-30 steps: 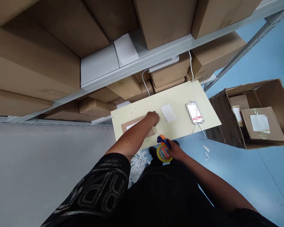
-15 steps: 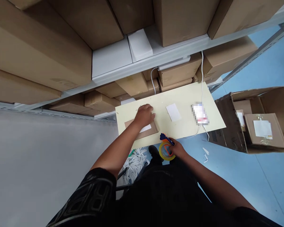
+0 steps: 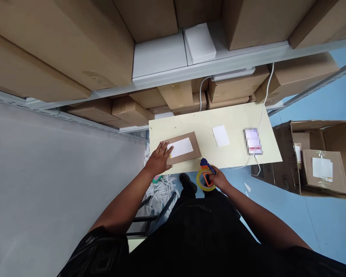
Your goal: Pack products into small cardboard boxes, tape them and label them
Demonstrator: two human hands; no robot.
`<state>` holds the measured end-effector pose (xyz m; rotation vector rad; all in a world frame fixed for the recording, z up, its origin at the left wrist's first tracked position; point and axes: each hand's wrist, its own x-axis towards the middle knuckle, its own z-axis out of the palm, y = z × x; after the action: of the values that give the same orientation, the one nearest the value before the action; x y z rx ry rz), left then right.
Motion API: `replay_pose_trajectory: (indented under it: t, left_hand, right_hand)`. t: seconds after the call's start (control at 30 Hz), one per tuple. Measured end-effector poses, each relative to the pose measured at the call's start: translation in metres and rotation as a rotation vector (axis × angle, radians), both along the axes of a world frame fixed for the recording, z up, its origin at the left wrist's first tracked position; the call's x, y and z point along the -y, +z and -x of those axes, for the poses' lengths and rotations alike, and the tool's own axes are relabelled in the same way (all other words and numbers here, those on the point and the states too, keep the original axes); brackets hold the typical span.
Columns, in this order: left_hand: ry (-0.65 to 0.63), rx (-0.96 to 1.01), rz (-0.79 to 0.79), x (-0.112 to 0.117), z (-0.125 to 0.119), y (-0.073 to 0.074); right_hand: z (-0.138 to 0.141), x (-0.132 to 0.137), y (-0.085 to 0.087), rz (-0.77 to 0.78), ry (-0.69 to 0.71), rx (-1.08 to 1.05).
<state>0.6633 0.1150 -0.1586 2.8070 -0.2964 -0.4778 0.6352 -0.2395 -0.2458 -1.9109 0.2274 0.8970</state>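
Observation:
A small brown cardboard parcel (image 3: 182, 148) with a white label lies on the left part of a pale yellow table (image 3: 236, 119). My left hand (image 3: 159, 157) rests flat against the parcel's left end, fingers stretched out. My right hand (image 3: 217, 179) is closed round a tape dispenser (image 3: 205, 176) with a yellow roll, blue and orange parts, held at the table's near edge.
A white slip (image 3: 220, 135) and a blurred device (image 3: 253, 141) on a white cable lie on the table. Shelves of cardboard boxes (image 3: 75, 42) stand behind. An open carton (image 3: 320, 157) of parcels sits on the blue floor to the right. Paper scraps (image 3: 160, 190) lie under the table.
My left hand slid from the parcel's right top across to its left end, uncovering the label. The right hand kept the tape dispenser at the table edge. The view shifted.

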Motion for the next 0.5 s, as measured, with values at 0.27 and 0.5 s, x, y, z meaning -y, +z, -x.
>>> replay_pose_trajectory:
  t: [0.27, 0.5]
  left_hand:
    - [-0.035, -0.047, -0.159, 0.024, 0.037, 0.014]
    - [-0.274, 0.026, -0.165, 0.019, 0.013, 0.002]
  right_hand:
    - [-0.030, -0.001, 0.001, -0.116, -0.180, -0.060]
    - [-0.069, -0.008, 0.000, -0.122, -0.151, -0.048]
